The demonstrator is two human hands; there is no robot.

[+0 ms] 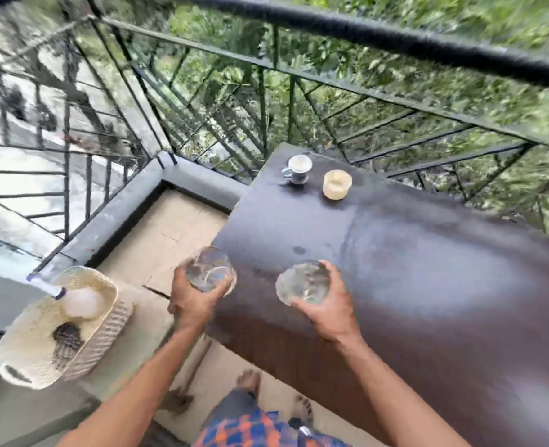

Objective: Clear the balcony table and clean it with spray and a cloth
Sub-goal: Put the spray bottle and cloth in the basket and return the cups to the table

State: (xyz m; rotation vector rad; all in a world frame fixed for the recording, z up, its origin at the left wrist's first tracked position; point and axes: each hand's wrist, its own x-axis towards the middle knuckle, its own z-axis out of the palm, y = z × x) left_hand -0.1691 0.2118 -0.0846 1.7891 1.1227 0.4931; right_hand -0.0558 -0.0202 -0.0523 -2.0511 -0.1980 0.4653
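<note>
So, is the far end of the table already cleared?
No: a steel cup and a cream-coloured cup stand near the far end of the table.

Table (428, 269) with glasses and cups
Left glass (209, 269) held off its edge, right glass (303, 280) over it; steel cup (297, 169), beige cup (337, 184) farther back.

Clear glass tumblers (210, 269); shiny metal cup (297, 169); dark matt table (428, 253); woven basket (57, 324)
</note>
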